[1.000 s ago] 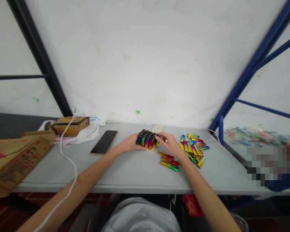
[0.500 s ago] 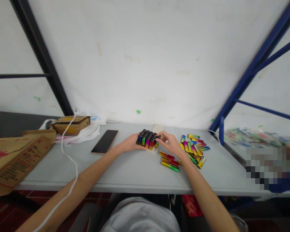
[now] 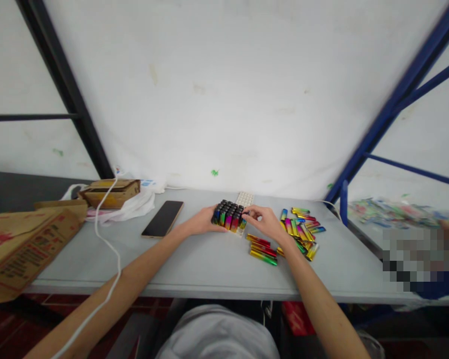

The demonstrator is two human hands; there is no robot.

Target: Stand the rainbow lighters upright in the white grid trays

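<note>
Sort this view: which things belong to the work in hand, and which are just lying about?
Apparently in use: standing black-topped cylinders; loose metallic cylinders; white gridded tray.

Likely lying about: smartphone; printed cardboard carton; smaller cardboard box; white plastic bag; cable.

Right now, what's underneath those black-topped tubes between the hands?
A pale, gridded strip shows beyond the black-topped tubes and at their near edge, so it probably runs beneath them. The tubes cover the stretch between, so that's unconfirmed.
</note>
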